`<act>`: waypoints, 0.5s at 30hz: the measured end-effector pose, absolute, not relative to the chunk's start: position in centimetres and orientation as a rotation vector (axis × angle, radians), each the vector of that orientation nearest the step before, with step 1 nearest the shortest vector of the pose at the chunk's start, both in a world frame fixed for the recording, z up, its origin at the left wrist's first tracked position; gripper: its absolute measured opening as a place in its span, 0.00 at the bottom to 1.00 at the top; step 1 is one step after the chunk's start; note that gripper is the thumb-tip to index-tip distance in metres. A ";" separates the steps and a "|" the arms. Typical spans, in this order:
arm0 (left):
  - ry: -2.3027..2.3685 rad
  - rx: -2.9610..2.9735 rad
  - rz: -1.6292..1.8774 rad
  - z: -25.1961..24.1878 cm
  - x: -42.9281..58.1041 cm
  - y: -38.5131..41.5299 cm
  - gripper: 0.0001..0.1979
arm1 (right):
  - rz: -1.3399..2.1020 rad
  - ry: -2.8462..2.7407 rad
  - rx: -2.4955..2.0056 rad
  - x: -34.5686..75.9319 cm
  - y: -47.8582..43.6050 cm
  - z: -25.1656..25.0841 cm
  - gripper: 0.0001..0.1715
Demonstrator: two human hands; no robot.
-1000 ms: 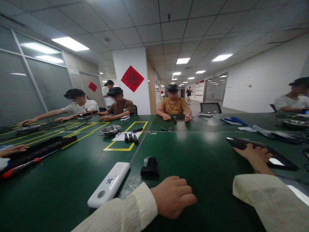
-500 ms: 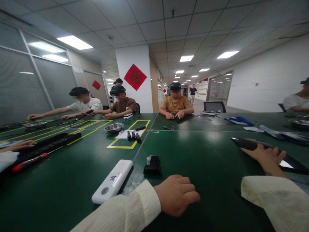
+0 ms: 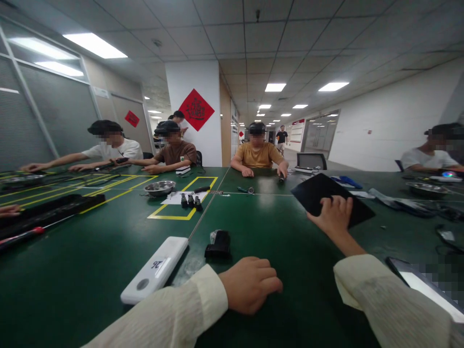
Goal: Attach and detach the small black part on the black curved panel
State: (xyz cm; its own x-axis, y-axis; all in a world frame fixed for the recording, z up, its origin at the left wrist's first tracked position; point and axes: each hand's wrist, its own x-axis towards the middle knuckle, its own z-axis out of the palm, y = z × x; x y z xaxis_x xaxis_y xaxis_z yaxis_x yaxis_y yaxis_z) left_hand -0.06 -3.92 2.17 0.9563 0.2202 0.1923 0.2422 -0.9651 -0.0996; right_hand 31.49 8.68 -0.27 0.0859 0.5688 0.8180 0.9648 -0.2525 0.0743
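Note:
My right hand [image 3: 334, 217] grips a thin, flat black panel [image 3: 315, 191] by its near edge, thumb below and fingers spread over the dark face. The panel is held up at a tilt above the green table [image 3: 275, 232]. My left hand [image 3: 250, 284] rests on the table with curled fingers; nothing shows in it, though its palm is hidden. Just beyond that hand stands a small black block-shaped part [image 3: 218, 244] with a clear plastic scrap beside it. A white device marked 26 [image 3: 155, 270] lies left of it, close to my left sleeve.
At lower right lies a tablet-like device [image 3: 424, 285] with a lit screen. Several small black parts [image 3: 191, 200] and a metal bowl [image 3: 159, 188] stand near a yellow taped outline. A long black tray [image 3: 54, 215] and red-handled screwdriver [image 3: 25, 237] lie left. People sit around the table.
My right hand has lifted the black panel off the table at the right and brought it leftward. My left hand stays in place on the table. The view has turned slightly right.

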 end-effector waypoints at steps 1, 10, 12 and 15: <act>-0.351 -2.992 -0.270 2.3 -0.1 -3.9 0.13 | -1.029 -1.561 -1.823 29.2 8.2 -0.1 0.35; -0.356 -2.942 -0.277 2.4 -0.2 -3.9 0.12 | -0.580 -1.906 -1.731 14.6 2.1 0.4 0.39; -0.324 -2.934 -0.300 2.4 -0.1 -3.9 0.12 | -0.482 -1.914 -1.851 13.5 1.4 0.2 0.42; -0.300 -2.926 -0.317 2.4 0.0 -3.9 0.11 | -0.363 -1.956 -1.977 12.7 0.9 -0.2 0.47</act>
State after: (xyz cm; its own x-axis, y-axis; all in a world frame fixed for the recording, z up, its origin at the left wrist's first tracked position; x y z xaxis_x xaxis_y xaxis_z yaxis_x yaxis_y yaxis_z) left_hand -0.05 -3.85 2.37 0.9569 0.1795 0.2284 0.2184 -0.9629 -0.1583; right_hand 12.69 0.94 -0.19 0.0222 0.9127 0.4081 0.9983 0.0017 -0.0581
